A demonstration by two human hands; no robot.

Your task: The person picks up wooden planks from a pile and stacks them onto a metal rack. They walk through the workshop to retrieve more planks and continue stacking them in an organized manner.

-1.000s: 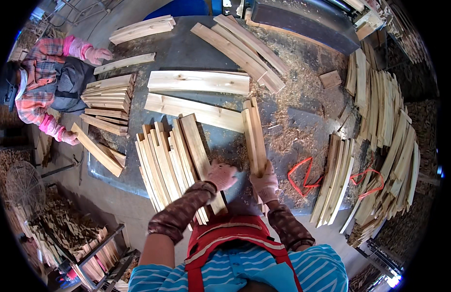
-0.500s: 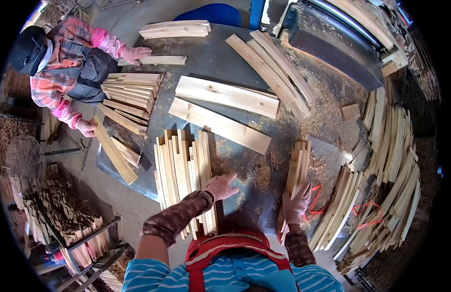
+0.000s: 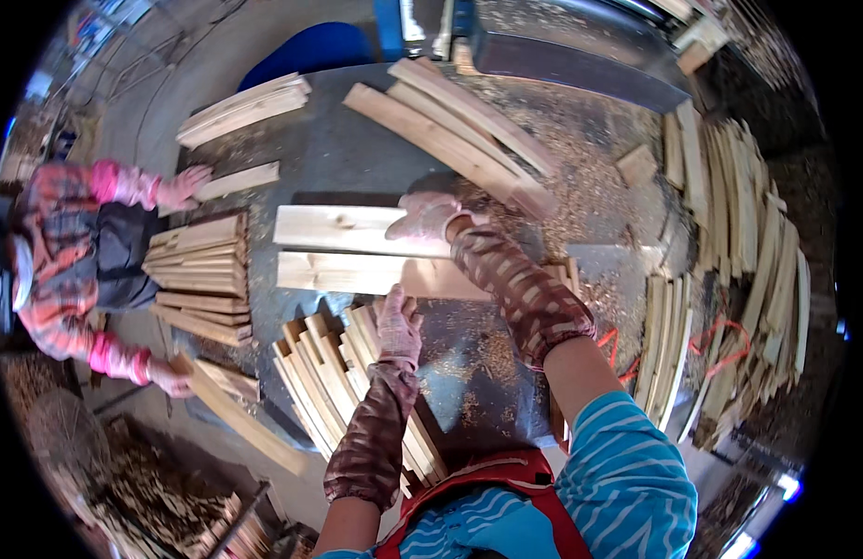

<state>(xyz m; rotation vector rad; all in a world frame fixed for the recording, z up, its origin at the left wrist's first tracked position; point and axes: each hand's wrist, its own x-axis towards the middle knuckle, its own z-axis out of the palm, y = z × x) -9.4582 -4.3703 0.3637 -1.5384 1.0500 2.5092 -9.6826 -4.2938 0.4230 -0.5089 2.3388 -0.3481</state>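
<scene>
Head cam: two pale boards lie side by side on the table (image 3: pixel 324 116), a far board (image 3: pixel 329 224) and a near board (image 3: pixel 343 271). Right hand (image 3: pixel 434 217) is over the far one, fingers stretched out. Left hand (image 3: pixel 400 328) is at the near one's edge, fingers half curled, right by some slats (image 3: pixel 306 382). Kinda blurry, so can't tell if either's actually gripping.

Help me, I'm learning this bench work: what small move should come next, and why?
Perhaps close the right hand on the farther pale board: that hand lies over its right part, while the left hand is by the near edge of the nearer board.
</scene>
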